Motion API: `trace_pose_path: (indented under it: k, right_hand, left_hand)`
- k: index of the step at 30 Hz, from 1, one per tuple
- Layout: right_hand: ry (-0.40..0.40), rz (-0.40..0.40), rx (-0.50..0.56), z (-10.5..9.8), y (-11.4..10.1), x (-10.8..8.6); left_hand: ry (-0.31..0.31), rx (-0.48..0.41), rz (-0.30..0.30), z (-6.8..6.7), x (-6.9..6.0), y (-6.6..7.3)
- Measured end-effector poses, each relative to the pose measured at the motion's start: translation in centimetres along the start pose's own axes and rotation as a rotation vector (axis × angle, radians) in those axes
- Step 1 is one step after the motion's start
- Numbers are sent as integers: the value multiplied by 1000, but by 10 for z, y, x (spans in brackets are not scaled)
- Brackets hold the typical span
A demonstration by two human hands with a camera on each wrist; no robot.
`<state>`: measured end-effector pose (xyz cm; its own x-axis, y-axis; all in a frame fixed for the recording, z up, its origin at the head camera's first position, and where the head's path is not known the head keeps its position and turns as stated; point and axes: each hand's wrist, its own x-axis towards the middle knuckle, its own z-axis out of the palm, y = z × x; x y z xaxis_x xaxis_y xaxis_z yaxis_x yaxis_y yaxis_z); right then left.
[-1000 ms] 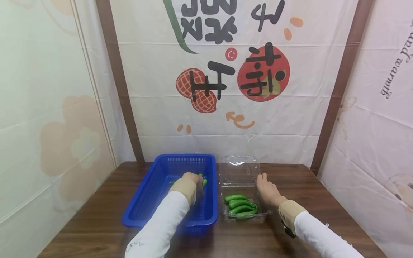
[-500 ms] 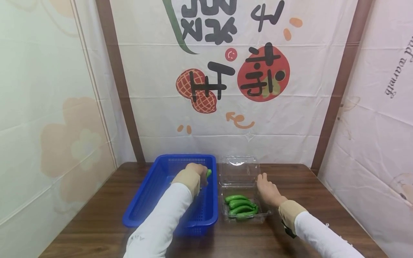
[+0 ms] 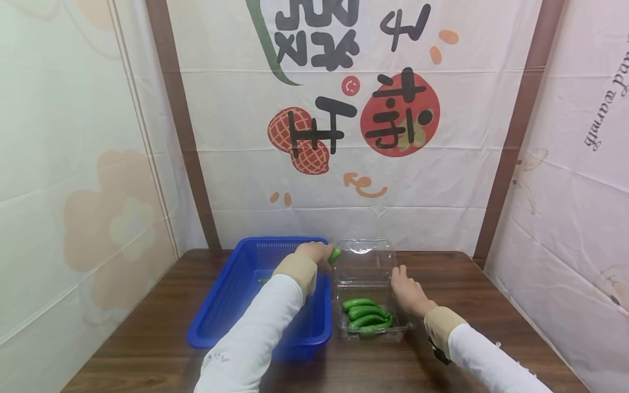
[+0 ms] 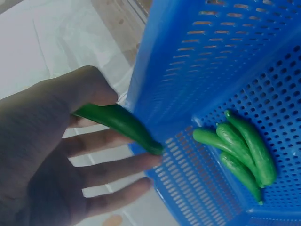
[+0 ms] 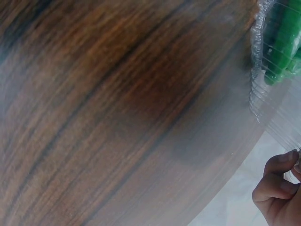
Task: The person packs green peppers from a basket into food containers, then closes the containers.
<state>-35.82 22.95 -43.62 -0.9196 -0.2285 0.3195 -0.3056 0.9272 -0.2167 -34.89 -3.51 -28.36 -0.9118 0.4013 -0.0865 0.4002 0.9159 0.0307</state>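
Note:
My left hand [image 3: 314, 254] is over the right rim of the blue plastic basket [image 3: 208, 303]. Between thumb and fingers it pinches a green chili pepper [image 4: 124, 126], whose tip points toward the basket in the left wrist view. Several more green chili peppers [image 4: 242, 150] lie on the basket floor. To the right stands a clear plastic clamshell box [image 3: 363, 265], its lid folded back. Several chili peppers [image 3: 366, 312] lie side by side in its front half. My right hand [image 3: 410, 293] holds the box's right edge; curled fingertips [image 5: 282, 162] grip the plastic in the right wrist view.
Basket and box stand close together on a dark wood-grain table [image 3: 472, 305]. A printed white cloth [image 3: 432, 185] hangs behind the table's back edge, with more cloth on both sides. The basket's tall perforated wall rises beside my left hand.
My left hand has lifted a chili pepper out of the basket and moved it up and right to the rim. The right hand stays at the box edge.

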Motion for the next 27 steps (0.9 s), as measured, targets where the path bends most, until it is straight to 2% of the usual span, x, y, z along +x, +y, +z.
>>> trace_pose_path:
  k: [5,15,22,27]
  right_hand:
    - [4,-8,-8,2,1,1]
    - [1,-13,-13,-2,-1,0]
    - [16,-12,-23,-3,-2,-1]
    - [16,-6,-15,-2,-3,0]
  left_hand:
    - [51,25,94,1,4,5]
    - [23,85,230,2,11,25]
    - [24,114,277,6,14,43]
    - [10,144,288,12,17,58]
